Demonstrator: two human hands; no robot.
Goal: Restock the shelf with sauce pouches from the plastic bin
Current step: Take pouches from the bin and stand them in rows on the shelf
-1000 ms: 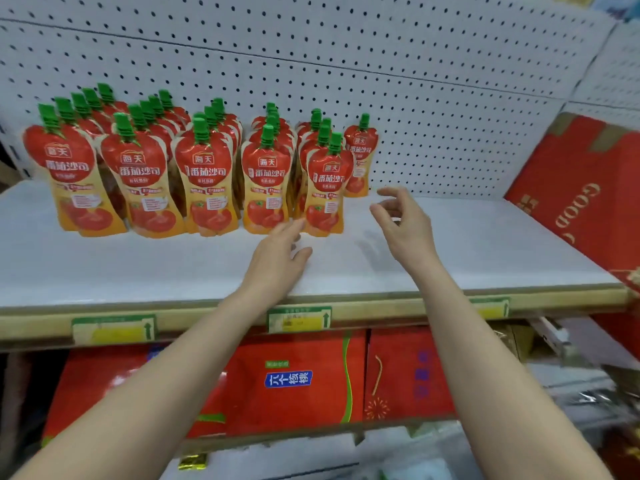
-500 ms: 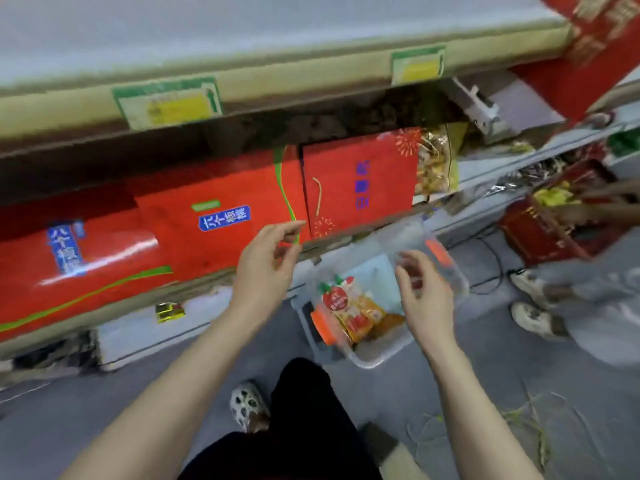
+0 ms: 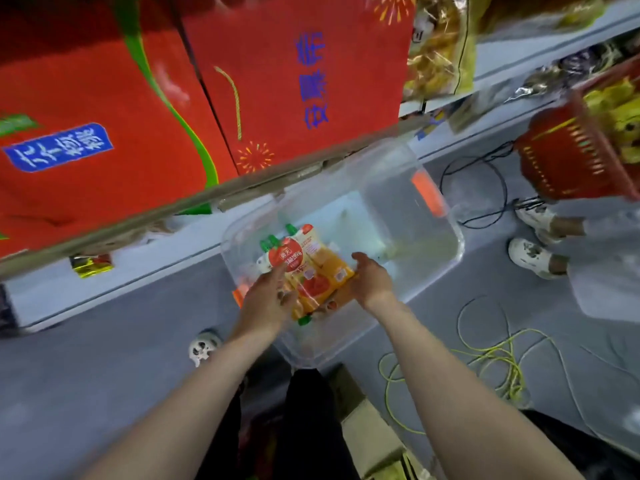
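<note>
A clear plastic bin (image 3: pixel 433 258) with orange latches stands on the grey floor below the shelving. In its near left corner lie several red-and-orange sauce pouches (image 3: pixel 311 268) with green caps. My left hand (image 3: pixel 268 299) is down inside the bin at the left side of the pile, fingers spread and touching a pouch. My right hand (image 3: pixel 372 278) reaches in at the pile's right edge, fingers apart against the pouches. Neither hand visibly grips anything. The stocked upper shelf is out of view.
Red gift boxes (image 3: pixel 104 133) fill the low shelf above the bin. A red basket (image 3: pixel 581 154) and another person's shoes (image 3: pixel 533 254) are at the right. Black and yellow-green cables (image 3: pixel 498 358) lie on the floor. My own shoe (image 3: pixel 202 346) and a cardboard box (image 3: pixel 374 431) are near.
My view dropped from the upper shelf with its pouch rows down to the floor bin. Both hands came down from the shelf and now reach into the bin against the pouches.
</note>
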